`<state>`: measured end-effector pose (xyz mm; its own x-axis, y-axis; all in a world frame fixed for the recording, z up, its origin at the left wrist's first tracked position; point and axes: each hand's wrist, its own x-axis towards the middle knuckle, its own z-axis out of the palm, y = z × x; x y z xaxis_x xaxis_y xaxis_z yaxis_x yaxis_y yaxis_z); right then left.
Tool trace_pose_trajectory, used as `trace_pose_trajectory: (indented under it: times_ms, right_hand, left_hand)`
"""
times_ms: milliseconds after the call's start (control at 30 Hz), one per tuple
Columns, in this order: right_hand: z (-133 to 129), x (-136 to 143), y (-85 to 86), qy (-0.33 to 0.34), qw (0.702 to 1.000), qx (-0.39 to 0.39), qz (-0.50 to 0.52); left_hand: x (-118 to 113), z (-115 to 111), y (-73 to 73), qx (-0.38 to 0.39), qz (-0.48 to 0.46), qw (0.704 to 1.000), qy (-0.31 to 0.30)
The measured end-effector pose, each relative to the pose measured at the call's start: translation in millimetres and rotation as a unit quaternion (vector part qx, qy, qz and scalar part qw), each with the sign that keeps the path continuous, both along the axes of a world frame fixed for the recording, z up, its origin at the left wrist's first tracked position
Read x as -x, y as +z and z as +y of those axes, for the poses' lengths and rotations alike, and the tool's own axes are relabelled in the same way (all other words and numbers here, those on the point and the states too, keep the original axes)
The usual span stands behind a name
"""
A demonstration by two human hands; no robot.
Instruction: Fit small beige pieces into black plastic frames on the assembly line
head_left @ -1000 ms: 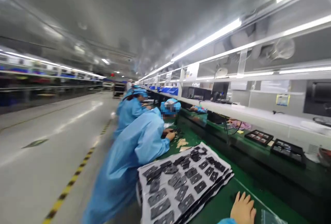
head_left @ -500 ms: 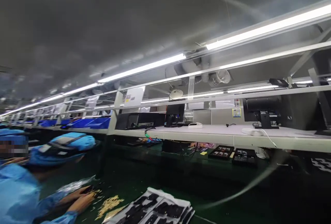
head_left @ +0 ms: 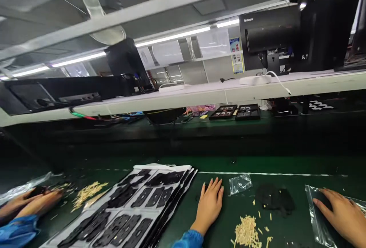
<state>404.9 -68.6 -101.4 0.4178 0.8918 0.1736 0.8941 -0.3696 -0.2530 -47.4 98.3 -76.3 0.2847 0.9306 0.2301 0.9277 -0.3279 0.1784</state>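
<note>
My left hand point(head_left: 209, 206) lies flat on the green work surface, palm down with fingers stretched out and nothing in it. Just left of it is a stack of white sheets point(head_left: 156, 211) bearing rows of flat black parts. My right hand point(head_left: 341, 213) rests palm down over a clear zip bag point(head_left: 313, 210), thumb apart from the fingers. Between my hands are a small clear bag point(head_left: 240, 184), a heap of small beige pieces point(head_left: 246, 232) and a dark pile of black parts point(head_left: 276, 199).
At the left, a co-worker's hands point(head_left: 37, 204) handle something dark beside another beige heap point(head_left: 88, 194). A white shelf point(head_left: 200, 102) crosses ahead, carrying a monitor point(head_left: 271, 32) and black equipment. Black trays point(head_left: 247, 112) lie behind it, below shelf level.
The view has swung right and downward. Both my hands, the bags and the nearer beige heap have come into view. The co-worker now shows only by hands and sleeve.
</note>
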Motion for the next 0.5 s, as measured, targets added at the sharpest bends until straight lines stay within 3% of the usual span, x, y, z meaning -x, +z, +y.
trace_pose_trajectory:
  times_ms: [167, 267, 400, 500]
  right_hand:
    - [9, 18, 0.1, 0.03, 0.997, -0.033, -0.066]
    - [3, 32, 4.2, 0.061, 0.997, -0.004, -0.054]
    - [-5, 46, 37.4, 0.077, 0.996, 0.039, 0.009]
    - [-2, 50, 59.8, 0.076, 0.994, 0.04, 0.061]
  left_hand:
    - [-11, 8, 11.1, -0.054, 0.006, 0.998, 0.008]
    - [-14, 13, 13.1, -0.05, 0.011, 0.999, -0.005]
    - [-10, 17, 8.8, -0.011, 0.012, 0.999, -0.048]
    - [1, 31, -4.0, 0.006, 0.032, 0.998, -0.045]
